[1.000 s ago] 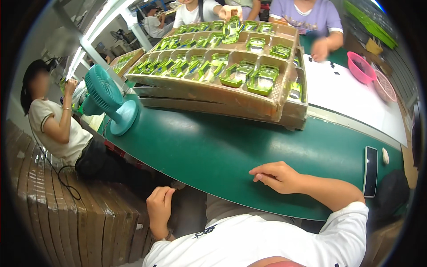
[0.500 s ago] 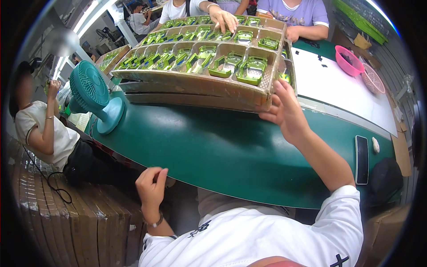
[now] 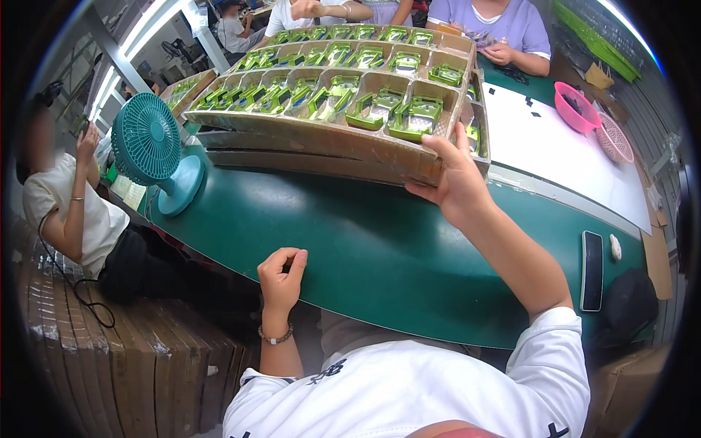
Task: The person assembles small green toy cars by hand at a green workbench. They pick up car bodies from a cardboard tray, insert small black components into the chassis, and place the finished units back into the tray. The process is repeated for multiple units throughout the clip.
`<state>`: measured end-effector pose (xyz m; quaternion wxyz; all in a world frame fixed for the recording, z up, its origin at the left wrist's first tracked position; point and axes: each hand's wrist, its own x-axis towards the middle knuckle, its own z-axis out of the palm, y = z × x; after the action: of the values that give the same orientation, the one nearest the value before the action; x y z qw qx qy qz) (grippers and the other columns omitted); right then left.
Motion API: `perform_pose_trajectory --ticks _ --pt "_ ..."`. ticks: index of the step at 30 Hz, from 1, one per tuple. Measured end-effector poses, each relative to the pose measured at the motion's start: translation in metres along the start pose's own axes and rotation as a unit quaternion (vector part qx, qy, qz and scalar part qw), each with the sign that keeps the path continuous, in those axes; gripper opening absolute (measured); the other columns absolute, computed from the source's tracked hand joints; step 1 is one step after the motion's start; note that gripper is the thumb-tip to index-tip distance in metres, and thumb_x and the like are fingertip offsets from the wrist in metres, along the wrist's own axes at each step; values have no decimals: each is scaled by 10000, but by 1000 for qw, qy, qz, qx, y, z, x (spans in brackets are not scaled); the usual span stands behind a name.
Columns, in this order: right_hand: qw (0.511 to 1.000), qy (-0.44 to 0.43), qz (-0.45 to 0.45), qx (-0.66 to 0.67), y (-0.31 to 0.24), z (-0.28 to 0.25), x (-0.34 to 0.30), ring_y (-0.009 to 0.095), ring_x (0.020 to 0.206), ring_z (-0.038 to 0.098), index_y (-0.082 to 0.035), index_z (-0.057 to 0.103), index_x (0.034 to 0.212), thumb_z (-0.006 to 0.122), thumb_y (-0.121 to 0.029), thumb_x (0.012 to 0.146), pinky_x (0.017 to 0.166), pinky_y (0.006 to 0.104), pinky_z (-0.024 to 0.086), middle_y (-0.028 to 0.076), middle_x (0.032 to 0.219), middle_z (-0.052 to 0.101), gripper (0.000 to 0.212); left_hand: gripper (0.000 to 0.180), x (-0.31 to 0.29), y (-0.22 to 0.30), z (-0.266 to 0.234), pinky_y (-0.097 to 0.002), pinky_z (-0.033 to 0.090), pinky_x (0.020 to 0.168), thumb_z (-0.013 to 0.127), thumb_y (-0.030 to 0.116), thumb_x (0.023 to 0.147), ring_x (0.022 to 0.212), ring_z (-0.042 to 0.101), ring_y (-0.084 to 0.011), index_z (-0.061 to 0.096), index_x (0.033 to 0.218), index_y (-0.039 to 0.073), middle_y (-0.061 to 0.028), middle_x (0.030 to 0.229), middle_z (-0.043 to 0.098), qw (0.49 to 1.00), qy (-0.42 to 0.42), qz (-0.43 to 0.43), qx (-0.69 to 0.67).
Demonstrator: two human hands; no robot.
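Observation:
My right hand (image 3: 460, 182) grips the near right corner of a shallow cardboard tray (image 3: 292, 131), fingers over the rim and against its front side. The tray has clear plastic compartments, most holding bright green frame-shaped plastic parts (image 3: 417, 117). It rests slightly tilted on other cardboard trays (image 3: 285, 159) stacked on the green table (image 3: 350, 233). My left hand (image 3: 282, 277) is curled into a loose fist at the table's near edge, with nothing showing in it. A beaded bracelet is on that wrist.
A teal fan (image 3: 150, 142) stands left of the trays. To the right are a white sheet (image 3: 540, 153), a pink basket (image 3: 575, 106) with dark pieces, and a phone-like black slab (image 3: 592, 270). Co-workers sit across the table and at left. Flattened cardboard (image 3: 139, 350) stands lower left.
My right hand has closed onto the tray's corner. My left hand has moved right and slightly up. A co-worker's hand has drawn back from the green parts.

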<state>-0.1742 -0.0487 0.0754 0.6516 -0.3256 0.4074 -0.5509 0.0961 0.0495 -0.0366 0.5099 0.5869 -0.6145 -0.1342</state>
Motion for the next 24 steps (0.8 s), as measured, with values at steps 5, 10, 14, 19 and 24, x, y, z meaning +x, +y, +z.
perform_pose_trajectory --ticks 5,10,14,19,24 --pt "999 -17 0 28 2 1 3 294 1186 429 -258 -67 1472 692 -178 782 859 468 500 125 1417 253 1029 158 3 1 3 -254 438 536 666 100 831 554 549 -120 627 772 -41 -82 644 605 1000 -1 3 14" --pt "998 -50 8 38 0 -1 3 288 1222 386 -286 -57 1474 689 -99 777 858 498 496 115 1421 254 1038 152 1 1 -1 -250 421 516 668 103 830 550 541 -106 631 774 -34 -69 631 594 1000 9 -10 5" --pt "999 -32 13 40 1 -5 7 291 1241 369 -290 -83 1474 686 -102 792 890 504 471 107 1426 260 1045 153 2 1 0 -245 403 497 667 113 828 537 529 -99 633 768 -23 -63 616 592 1000 7 -6 -10" --pt "998 -50 8 25 -1 -3 2 286 1250 374 -277 -85 1475 681 -121 805 899 499 468 95 1442 244 1030 153 1 5 -1 -234 410 516 651 102 839 554 535 -90 630 762 -28 -53 626 598 1000 3 6 5" --pt "998 -61 8 29 0 -3 3 284 1261 364 -269 -101 1475 679 -126 808 907 491 464 92 1463 221 1036 150 0 7 0 -229 409 527 646 86 844 560 522 -78 624 765 -39 -42 635 594 1000 4 9 3"
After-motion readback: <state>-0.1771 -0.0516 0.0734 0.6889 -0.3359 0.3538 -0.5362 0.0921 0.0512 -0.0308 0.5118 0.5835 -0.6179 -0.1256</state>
